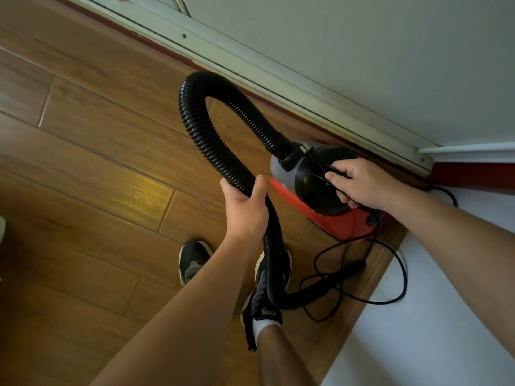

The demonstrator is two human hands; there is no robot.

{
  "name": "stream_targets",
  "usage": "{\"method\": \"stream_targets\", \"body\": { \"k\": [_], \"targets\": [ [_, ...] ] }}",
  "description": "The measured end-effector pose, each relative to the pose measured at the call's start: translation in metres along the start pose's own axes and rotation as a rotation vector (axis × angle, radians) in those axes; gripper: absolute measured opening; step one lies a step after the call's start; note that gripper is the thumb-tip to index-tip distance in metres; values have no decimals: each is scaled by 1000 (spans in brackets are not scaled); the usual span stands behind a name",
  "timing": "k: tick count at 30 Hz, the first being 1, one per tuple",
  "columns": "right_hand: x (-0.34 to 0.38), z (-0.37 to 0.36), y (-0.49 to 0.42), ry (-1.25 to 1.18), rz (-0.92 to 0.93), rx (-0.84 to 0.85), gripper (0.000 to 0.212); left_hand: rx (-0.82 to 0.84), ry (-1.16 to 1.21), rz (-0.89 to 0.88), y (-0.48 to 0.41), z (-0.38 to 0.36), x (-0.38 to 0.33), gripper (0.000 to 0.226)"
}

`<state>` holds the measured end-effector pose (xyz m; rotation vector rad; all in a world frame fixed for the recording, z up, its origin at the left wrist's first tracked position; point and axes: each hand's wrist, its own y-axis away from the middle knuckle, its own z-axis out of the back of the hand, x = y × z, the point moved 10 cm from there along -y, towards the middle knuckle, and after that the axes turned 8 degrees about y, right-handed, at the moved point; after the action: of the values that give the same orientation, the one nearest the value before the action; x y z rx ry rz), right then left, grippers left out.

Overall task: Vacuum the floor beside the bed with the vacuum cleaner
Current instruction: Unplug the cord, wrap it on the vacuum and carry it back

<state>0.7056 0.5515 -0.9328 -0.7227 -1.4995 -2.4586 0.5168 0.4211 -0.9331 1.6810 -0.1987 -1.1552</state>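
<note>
A small red, grey and black vacuum cleaner [312, 188] sits low over the wooden floor [97, 168] near the wall. My right hand [359, 183] is closed around the black handle on top of it. A ribbed black hose [211, 118] arches up from its front and drops toward my feet. My left hand [245, 208] grips the hose partway along. The hose bends to the right by my shoe, and its black nozzle end [348, 270] lies on the floor. The white bed [446, 316] fills the lower right.
A thin black power cord [390, 274] loops over the floor and the bed edge. My two black shoes [192, 261] stand on the boards. A white sliding-door track [278, 79] and a dark red skirting run diagonally along the wall.
</note>
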Motion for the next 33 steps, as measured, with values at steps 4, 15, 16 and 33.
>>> {"method": "stream_targets", "body": {
  "k": [4, 15, 16, 33],
  "targets": [
    [-7, 3, 6, 37, 7, -37, 48, 3, -17, 6, 6, 0, 3, 18],
    [-22, 2, 15, -5, -72, -78, 28, 54, -99, -24, 15, -9, 8, 23],
    [-21, 2, 16, -6, -72, -84, 28, 58, -102, -28, 16, -9, 7, 22],
    [-19, 8, 28, 137, -85, -215, 23, 110, -171, -22, 20, -11, 7, 18]
  ]
}}
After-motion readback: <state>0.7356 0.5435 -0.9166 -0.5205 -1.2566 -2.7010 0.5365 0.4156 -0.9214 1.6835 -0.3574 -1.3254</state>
